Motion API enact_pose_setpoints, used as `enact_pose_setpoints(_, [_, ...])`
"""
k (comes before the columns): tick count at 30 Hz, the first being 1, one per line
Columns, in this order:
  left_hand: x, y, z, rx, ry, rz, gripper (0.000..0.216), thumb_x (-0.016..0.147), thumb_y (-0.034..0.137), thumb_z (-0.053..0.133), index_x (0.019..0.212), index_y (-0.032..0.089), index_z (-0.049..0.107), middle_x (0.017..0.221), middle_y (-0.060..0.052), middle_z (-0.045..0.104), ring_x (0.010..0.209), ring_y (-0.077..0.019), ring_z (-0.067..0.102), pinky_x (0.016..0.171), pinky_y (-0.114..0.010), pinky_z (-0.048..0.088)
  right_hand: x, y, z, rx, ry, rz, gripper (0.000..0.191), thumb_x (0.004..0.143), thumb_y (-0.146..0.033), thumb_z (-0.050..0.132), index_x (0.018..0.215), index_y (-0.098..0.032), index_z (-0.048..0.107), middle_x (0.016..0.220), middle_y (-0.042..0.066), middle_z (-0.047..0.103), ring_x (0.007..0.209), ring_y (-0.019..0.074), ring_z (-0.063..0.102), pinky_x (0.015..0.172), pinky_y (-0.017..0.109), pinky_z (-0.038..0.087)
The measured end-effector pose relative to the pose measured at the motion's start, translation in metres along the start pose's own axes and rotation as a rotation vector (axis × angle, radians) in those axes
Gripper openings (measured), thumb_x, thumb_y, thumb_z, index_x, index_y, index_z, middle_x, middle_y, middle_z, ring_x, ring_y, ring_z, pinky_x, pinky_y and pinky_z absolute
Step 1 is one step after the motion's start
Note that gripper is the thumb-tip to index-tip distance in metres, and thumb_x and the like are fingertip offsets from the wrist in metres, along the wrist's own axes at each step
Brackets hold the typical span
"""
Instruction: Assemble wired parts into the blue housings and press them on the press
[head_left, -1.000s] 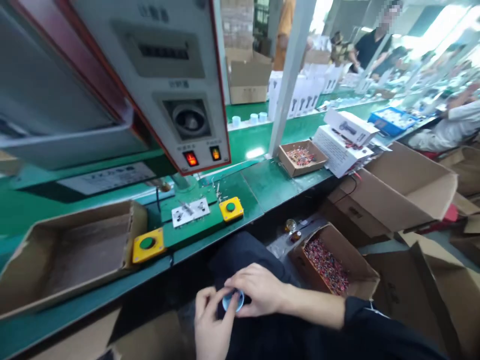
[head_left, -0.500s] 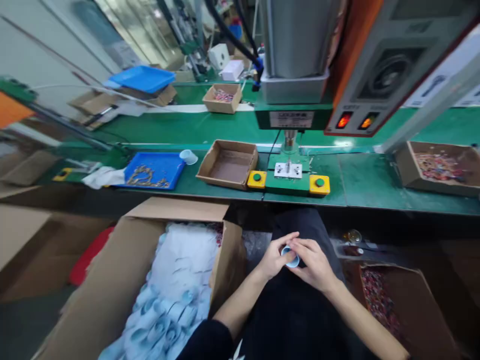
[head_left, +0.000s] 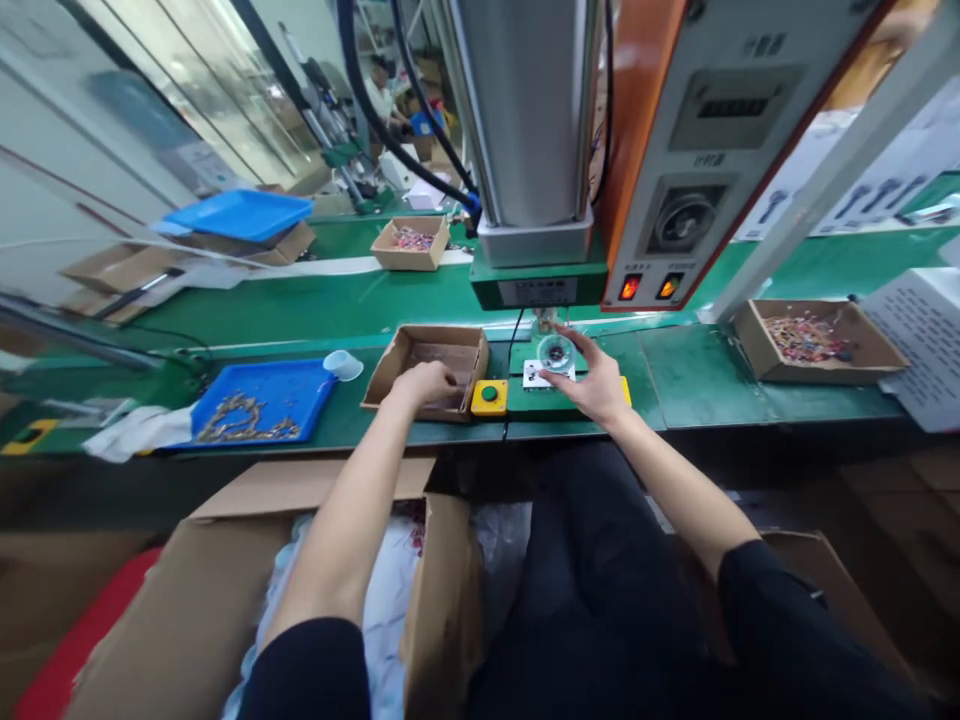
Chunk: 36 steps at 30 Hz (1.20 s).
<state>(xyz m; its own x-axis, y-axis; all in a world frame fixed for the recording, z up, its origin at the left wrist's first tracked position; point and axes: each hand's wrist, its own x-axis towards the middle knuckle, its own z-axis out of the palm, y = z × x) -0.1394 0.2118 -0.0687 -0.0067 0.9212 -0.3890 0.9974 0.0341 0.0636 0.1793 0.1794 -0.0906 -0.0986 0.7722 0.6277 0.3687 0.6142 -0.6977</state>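
Note:
My right hand (head_left: 596, 382) reaches to the white fixture plate (head_left: 534, 376) under the press head and holds a small round clear part (head_left: 556, 351) there between thumb and fingers. My left hand (head_left: 425, 382) is inside the shallow cardboard box (head_left: 390, 372) left of the press, fingers curled down onto its floor; whatever they hold is hidden. A yellow push button with a green cap (head_left: 489, 395) sits between the two hands. The press machine (head_left: 536, 150) towers over the fixture, with two lit red lamps (head_left: 649, 287) on its control panel.
A blue tray of small metal parts (head_left: 255, 403) and a clear cup (head_left: 343, 365) lie to the left on the green bench (head_left: 690, 375). A box of coloured bits (head_left: 814, 340) stands right. At my knees is a carton of pale blue parts (head_left: 390, 600).
Both hands left my lap, where they held a small blue round part together. The right went up to the press fixture, the left into the cardboard box. The camera lifted slightly.

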Motion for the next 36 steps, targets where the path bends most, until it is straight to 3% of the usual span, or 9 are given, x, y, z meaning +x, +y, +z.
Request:
enact_pose_setpoints(2, [0.019, 0.003, 0.001, 0.050, -0.110, 0.044, 0.021, 0.074, 0.030, 0.075, 0.091, 0.023, 0.085, 0.095, -0.011, 0.083, 0.094, -0.0298, 0.076, 0.076, -0.029, 0.054, 0.011, 0.008, 0.011, 0.001, -0.016, -0.014, 0.069, 0.085, -0.060, 0.080, 0.138, -0.021, 0.062, 0.135, 0.012, 0.072, 0.122, 0.0288, 0.072, 0.106, 0.042, 0.060])
enact_pose_setpoints(6, [0.031, 0.014, 0.014, 0.087, -0.156, 0.101, 0.024, 0.064, 0.013, 0.070, 0.084, 0.019, 0.082, 0.092, -0.014, 0.082, 0.090, -0.0300, 0.077, 0.075, -0.030, 0.054, 0.016, 0.017, 0.021, -0.086, -0.058, 0.029, 0.067, 0.086, -0.058, 0.080, 0.138, -0.021, 0.060, 0.127, 0.011, 0.075, 0.115, 0.0294, 0.074, 0.099, 0.042, 0.061])
enact_pose_setpoints(12, [0.030, 0.011, 0.013, 0.078, -0.149, 0.172, 0.027, 0.067, 0.017, 0.067, 0.090, 0.017, 0.081, 0.103, -0.017, 0.082, 0.095, -0.0312, 0.075, 0.080, -0.031, 0.054, 0.027, 0.013, 0.017, -0.274, -0.203, 0.098, 0.062, 0.086, -0.056, 0.081, 0.132, -0.019, 0.061, 0.109, 0.009, 0.077, 0.099, 0.0287, 0.075, 0.085, 0.036, 0.059])
enact_pose_setpoints(19, [0.016, 0.009, 0.012, 0.087, -0.131, 0.180, 0.027, 0.069, 0.020, 0.068, 0.092, 0.020, 0.082, 0.099, -0.014, 0.082, 0.095, -0.0306, 0.076, 0.077, -0.030, 0.054, 0.010, 0.012, 0.024, -0.269, -0.172, 0.227, 0.058, 0.089, -0.050, 0.079, 0.135, -0.020, 0.059, 0.112, 0.010, 0.077, 0.101, 0.0303, 0.076, 0.083, 0.038, 0.060])
enact_pose_setpoints(22, [0.012, 0.017, 0.013, 0.105, -0.117, 0.194, 0.022, 0.070, 0.020, 0.070, 0.089, 0.018, 0.080, 0.100, -0.018, 0.082, 0.096, -0.0330, 0.076, 0.081, -0.033, 0.054, 0.001, 0.012, 0.009, -0.280, -0.249, 0.136, 0.063, 0.090, -0.049, 0.078, 0.142, -0.020, 0.057, 0.126, 0.013, 0.074, 0.116, 0.0312, 0.072, 0.096, 0.043, 0.060])
enact_pose_setpoints(25, [0.003, 0.023, 0.010, 0.094, -0.090, 0.218, 0.022, 0.073, 0.020, 0.069, 0.092, 0.017, 0.079, 0.105, -0.019, 0.081, 0.098, -0.0330, 0.076, 0.083, -0.034, 0.054, -0.023, 0.023, -0.020, -0.346, -0.144, -0.008, 0.056, 0.095, -0.045, 0.073, 0.142, -0.019, 0.059, 0.145, 0.016, 0.064, 0.135, 0.0312, 0.061, 0.113, 0.048, 0.052])
enact_pose_setpoints(28, [-0.011, 0.020, 0.004, 0.066, -0.058, 0.243, 0.020, 0.079, 0.019, 0.063, 0.091, 0.020, 0.079, 0.105, -0.015, 0.082, 0.100, -0.0295, 0.076, 0.083, -0.031, 0.053, -0.056, 0.047, -0.044, -0.424, 0.008, -0.038, 0.034, 0.102, -0.038, 0.061, 0.128, -0.018, 0.069, 0.132, 0.016, 0.070, 0.125, 0.0299, 0.065, 0.109, 0.051, 0.055])
enact_pose_setpoints(32, [-0.032, 0.014, 0.001, 0.058, 0.036, 0.248, 0.018, 0.086, 0.023, 0.056, 0.084, 0.021, 0.074, 0.098, -0.012, 0.082, 0.095, -0.0287, 0.077, 0.076, -0.029, 0.053, -0.091, 0.067, -0.047, -0.498, 0.039, -0.060, 0.033, 0.101, -0.031, 0.056, 0.127, -0.016, 0.067, 0.133, 0.017, 0.068, 0.125, 0.0306, 0.062, 0.107, 0.052, 0.056])
enact_pose_setpoints(36, [-0.038, 0.020, 0.026, -0.040, 0.343, 0.203, 0.034, 0.096, 0.034, 0.042, 0.102, 0.022, 0.073, 0.096, -0.014, 0.081, 0.090, -0.0339, 0.078, 0.075, -0.036, 0.056, -0.103, 0.072, -0.037, -0.513, 0.111, -0.120, 0.029, 0.100, -0.026, 0.053, 0.126, -0.018, 0.066, 0.124, 0.015, 0.071, 0.121, 0.0270, 0.064, 0.108, 0.048, 0.055])
